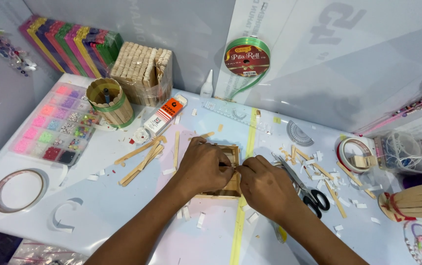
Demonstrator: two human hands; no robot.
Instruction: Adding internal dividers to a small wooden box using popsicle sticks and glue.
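A small square box of wooden craft sticks (231, 153) lies on the white table in front of me. My left hand (202, 167) covers its left side, fingers curled over the top edge. My right hand (264, 182) presses in from the right, thumb and fingers pinched at the frame's middle next to the left hand's fingertips. Most of the box is hidden under both hands. Whether a loose stick is pinched between the fingers I cannot tell.
Loose craft sticks (142, 156) lie left of the box, black-handled scissors (305, 187) to the right among paper scraps. A bead organiser (54, 122), stick-built cup (108, 103), bundle of sticks (143, 73), glue tube (165, 115), green ribbon roll (246, 58) and tape rolls (18, 190) ring the table.
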